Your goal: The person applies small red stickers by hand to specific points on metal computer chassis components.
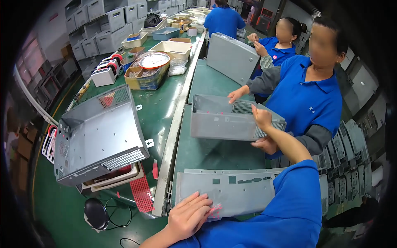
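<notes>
My left hand [190, 214] rests near the left end of a long grey metal case [248, 192] with square cutouts. Its bent fingers hold a clear sheet with pink dots [215, 211] against the case; the fingertips are partly hidden. My right arm reaches forward, and my right hand [263, 118] is closed at the right end of a grey metal chassis [223, 126] with mesh vents. Facing me on the right, a co-worker has one hand [239, 94] at the chassis's far wall and the other hand [266, 144] under its near right corner.
Left, an open metal chassis [103, 140] sits tilted on a cream tray [111, 182], beside a pink dot sheet [142, 194]. Behind are parts bins [149, 74] and tape dispensers [105, 74]. A large grey case [231, 58] stands further back. Metal parts [347, 153] are stacked right.
</notes>
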`<action>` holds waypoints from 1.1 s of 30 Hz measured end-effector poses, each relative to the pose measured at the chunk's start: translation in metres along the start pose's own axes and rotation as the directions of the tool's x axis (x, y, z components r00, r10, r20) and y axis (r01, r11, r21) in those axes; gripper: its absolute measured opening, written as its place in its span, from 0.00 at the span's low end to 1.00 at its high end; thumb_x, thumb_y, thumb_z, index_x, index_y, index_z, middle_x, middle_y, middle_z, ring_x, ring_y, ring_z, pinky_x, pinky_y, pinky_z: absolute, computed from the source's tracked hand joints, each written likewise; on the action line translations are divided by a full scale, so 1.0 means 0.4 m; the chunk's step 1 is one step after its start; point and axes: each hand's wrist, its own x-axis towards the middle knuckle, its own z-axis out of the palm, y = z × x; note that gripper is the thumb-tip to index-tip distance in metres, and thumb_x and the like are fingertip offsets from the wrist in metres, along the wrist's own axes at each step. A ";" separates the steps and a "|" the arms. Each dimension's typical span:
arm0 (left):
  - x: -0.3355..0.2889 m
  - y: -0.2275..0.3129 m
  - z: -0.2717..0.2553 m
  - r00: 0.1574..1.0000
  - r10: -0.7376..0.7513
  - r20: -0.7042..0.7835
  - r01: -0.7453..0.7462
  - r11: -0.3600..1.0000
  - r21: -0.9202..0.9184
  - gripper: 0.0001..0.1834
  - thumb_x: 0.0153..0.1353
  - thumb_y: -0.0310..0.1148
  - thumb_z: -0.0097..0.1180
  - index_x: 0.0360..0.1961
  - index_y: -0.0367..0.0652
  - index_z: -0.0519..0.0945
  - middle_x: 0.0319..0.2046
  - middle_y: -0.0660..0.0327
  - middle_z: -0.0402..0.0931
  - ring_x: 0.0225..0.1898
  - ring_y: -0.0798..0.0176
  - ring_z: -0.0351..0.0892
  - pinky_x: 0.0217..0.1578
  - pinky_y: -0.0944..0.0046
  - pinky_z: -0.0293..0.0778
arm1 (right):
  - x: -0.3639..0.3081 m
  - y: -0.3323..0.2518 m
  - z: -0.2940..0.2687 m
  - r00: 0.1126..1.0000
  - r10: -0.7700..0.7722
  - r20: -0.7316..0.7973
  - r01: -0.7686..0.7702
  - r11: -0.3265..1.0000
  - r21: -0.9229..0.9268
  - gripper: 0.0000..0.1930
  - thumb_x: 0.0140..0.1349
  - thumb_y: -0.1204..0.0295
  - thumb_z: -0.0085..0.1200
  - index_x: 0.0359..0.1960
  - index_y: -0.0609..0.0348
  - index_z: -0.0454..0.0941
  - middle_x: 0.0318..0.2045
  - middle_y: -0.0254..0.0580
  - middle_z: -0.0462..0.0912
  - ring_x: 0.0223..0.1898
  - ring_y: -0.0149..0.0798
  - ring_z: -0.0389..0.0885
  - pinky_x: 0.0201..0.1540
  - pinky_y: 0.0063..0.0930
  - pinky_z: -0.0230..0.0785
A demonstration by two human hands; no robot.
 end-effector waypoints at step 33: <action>-0.075 0.020 0.020 0.969 0.171 -0.177 -0.165 0.985 0.050 0.06 0.46 0.26 0.54 0.28 0.38 0.75 0.30 0.56 0.75 0.35 0.57 0.76 0.41 0.60 0.72 | -0.239 -0.613 -0.621 0.794 -0.598 -0.106 0.494 0.534 0.687 0.04 0.49 0.79 0.51 0.29 0.63 0.73 0.27 0.38 0.75 0.28 0.36 0.74 0.33 0.25 0.66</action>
